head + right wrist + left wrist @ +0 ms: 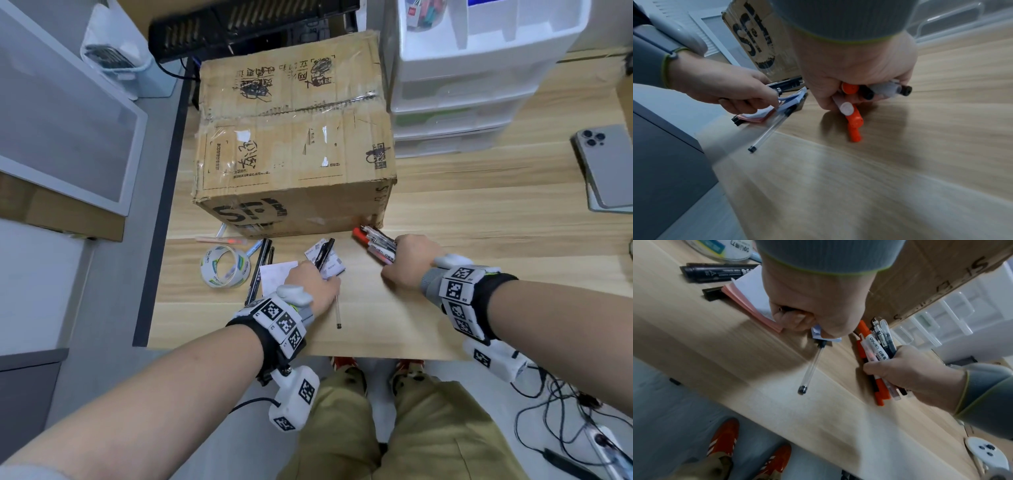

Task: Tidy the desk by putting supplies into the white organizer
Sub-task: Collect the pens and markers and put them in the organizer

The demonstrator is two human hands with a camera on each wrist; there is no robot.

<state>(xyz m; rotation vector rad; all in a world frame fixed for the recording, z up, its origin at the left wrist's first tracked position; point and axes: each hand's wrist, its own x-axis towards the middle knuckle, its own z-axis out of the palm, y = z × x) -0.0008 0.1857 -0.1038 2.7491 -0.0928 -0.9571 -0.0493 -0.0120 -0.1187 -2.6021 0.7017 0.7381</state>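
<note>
My right hand (pixel 404 260) grips a bundle of pens (pixel 375 241), among them an orange marker (pixel 877 386), and rests on the desk by the cardboard box's front corner. My left hand (pixel 315 281) curls round a black pen (pixel 323 255), over a small pack of notes (pixel 334 267). From under that hand a clear pen (pixel 338 310) lies on the desk towards me. The white organizer (pixel 462 68), a stack of drawers with an open top tray, stands at the back right.
A large cardboard box (pixel 294 137) fills the desk's back middle. Left of my left hand lie a white and pink note pad (pixel 277 274), black markers (pixel 260 267), a tape roll (pixel 224 265) and a few pens (pixel 222 240). A phone (pixel 606 164) lies far right.
</note>
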